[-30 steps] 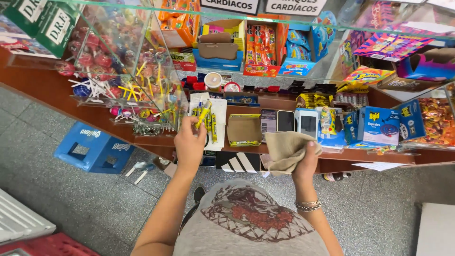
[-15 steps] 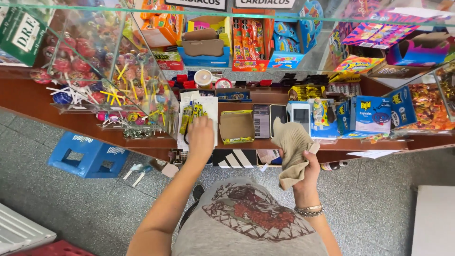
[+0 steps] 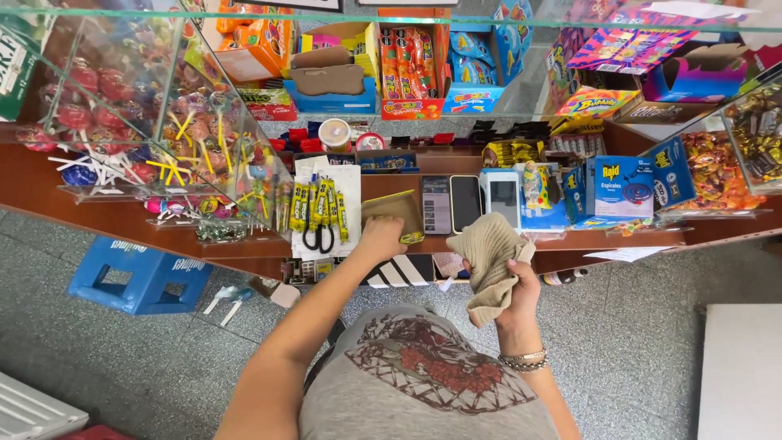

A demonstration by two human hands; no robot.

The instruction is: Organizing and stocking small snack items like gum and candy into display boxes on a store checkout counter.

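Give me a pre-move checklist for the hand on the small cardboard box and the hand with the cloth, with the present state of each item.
1. Left hand on the cardboard box: ok, it rests on the box's near edge.
2. Firm grip on the box: cannot tell, the fingers are hidden from this view.
3. Right hand holds the beige cloth: ok, bunched in the fist, raised off the wooden shelf.
4. Room beside the box: not ok, the card with scissors and two phones lie close on either side.
5. Box contents: cannot tell, its inside is not clearly visible.
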